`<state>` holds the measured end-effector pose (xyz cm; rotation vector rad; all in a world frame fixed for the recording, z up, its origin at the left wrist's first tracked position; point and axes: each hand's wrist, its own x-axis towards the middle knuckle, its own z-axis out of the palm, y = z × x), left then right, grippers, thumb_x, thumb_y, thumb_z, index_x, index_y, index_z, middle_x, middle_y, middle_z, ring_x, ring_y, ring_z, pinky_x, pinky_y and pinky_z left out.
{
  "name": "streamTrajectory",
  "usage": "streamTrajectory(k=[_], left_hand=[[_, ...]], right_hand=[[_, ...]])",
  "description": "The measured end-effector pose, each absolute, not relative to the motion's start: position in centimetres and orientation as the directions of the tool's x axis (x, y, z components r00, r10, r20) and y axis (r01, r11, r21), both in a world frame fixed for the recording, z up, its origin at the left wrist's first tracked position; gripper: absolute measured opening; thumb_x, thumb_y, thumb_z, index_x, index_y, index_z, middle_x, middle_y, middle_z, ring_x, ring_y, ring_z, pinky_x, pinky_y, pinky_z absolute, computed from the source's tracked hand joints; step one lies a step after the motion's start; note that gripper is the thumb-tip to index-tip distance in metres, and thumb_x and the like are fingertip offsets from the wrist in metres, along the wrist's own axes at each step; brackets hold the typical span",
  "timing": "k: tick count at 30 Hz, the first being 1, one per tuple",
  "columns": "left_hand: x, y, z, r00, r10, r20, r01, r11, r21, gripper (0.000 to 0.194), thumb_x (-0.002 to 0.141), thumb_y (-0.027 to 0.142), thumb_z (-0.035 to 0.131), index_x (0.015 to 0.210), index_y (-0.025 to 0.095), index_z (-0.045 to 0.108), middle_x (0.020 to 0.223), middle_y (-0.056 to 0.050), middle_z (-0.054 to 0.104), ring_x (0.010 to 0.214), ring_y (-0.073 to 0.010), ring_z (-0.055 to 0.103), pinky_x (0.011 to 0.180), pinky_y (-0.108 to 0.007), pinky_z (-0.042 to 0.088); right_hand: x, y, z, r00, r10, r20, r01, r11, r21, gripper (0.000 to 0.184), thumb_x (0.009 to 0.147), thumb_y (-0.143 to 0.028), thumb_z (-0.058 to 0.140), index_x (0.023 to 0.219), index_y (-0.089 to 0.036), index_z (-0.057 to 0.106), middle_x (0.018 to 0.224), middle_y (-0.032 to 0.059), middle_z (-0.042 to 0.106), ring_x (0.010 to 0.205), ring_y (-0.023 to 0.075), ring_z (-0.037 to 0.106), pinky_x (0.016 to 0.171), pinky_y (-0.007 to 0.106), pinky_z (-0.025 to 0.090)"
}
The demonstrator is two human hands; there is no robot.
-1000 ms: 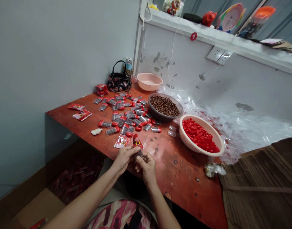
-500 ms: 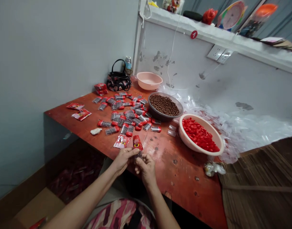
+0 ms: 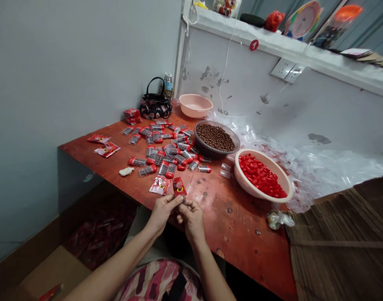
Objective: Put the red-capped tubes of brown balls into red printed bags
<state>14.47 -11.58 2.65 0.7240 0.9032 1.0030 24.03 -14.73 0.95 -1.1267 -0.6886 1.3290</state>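
Note:
At the table's front edge, my left hand (image 3: pixel 161 212) and my right hand (image 3: pixel 193 218) are both closed, thumbs and fingertips pinching one small dark-filled container (image 3: pixel 182 201) between them. Most of it is covered by my fingers. A red printed label (image 3: pixel 179 186) with a yellow mark stands up beyond my fingertips, against the container. Just left of it lies a pack of printed labels (image 3: pixel 160 184). Farther back are many clear containers with red caps (image 3: pixel 146 170), filled with dark balls and loosely heaped.
Brown balls fill a grey bowl (image 3: pixel 237 140); red caps fill a pink basin (image 3: pixel 257 193). Another pink basin (image 3: pixel 196 112) and a black handbag (image 3: pixel 155 106) stand at the back. Clear empty containers (image 3: pixel 329 167) are piled along the wall. Flattened cardboard (image 3: pixel 341 246) lies right.
Both hands stay together on the container. The red label's top edge has shifted slightly left, and my fingers have moved a little around the container.

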Motion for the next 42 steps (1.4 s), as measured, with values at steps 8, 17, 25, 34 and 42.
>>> streamTrajectory(k=[8,17,25,34,42], left_hand=[[13.9,-10.9,2.2,0.248,0.924,-0.291,-0.448,0.376,0.811,0.023,0.063,0.032,0.065,0.067,0.012,0.056,0.052,0.0,0.057,0.041,-0.0105,0.051,0.041,-0.022,0.04],[14.1,-11.6,1.7,0.296,0.912,-0.285,-0.444,0.396,0.804,0.024,0.065,0.033,0.063,0.057,0.011,0.056,0.047,0.001,0.053,0.039,-0.008,0.047,0.038,-0.019,0.037],[12.9,-12.1,2.1,0.335,0.888,-0.314,-0.536,0.454,0.712,0.02,0.065,0.027,0.065,0.063,0.008,0.06,0.057,-0.002,0.057,0.048,-0.0082,0.05,0.047,-0.021,0.042],[8.8,-13.3,1.9,-0.02,0.934,-0.358,-0.747,0.224,0.626,0.033,0.07,0.046,0.055,0.081,0.015,0.061,0.089,-0.01,0.066,0.086,-0.0216,0.06,0.073,-0.033,0.048],[6.5,-9.2,0.6,-0.108,0.978,0.18,0.223,-0.152,0.963,0.04,0.07,0.04,0.057,0.105,0.021,0.058,0.12,-0.01,0.052,0.11,-0.0273,0.046,0.094,-0.043,0.032]], right_hand=[[23.9,-15.5,1.0,0.24,0.964,-0.116,-0.185,-0.072,-0.98,0.017,0.07,-0.028,0.062,0.078,-0.016,0.053,0.055,-0.0042,0.056,0.04,0.0073,0.049,0.038,0.017,0.04],[23.9,-15.4,0.8,0.137,0.965,-0.223,-0.485,-0.131,-0.865,0.017,0.07,-0.025,0.063,0.079,-0.015,0.053,0.059,-0.0006,0.063,0.047,0.0083,0.057,0.047,0.017,0.046],[23.6,-15.2,0.7,0.113,0.969,-0.218,-0.451,-0.145,-0.88,0.019,0.069,-0.026,0.063,0.081,-0.013,0.057,0.061,0.001,0.065,0.048,0.009,0.06,0.051,0.019,0.049],[22.5,-14.4,1.6,0.086,0.974,-0.208,-0.391,-0.159,-0.907,0.023,0.065,-0.029,0.066,0.079,-0.015,0.054,0.062,0.001,0.064,0.05,0.0116,0.06,0.046,0.02,0.049],[23.1,-14.2,1.8,0.071,0.977,-0.2,-0.294,-0.171,-0.94,0.022,0.073,-0.036,0.057,0.073,-0.014,0.054,0.058,0.0006,0.062,0.041,0.0072,0.054,0.039,0.015,0.04]])
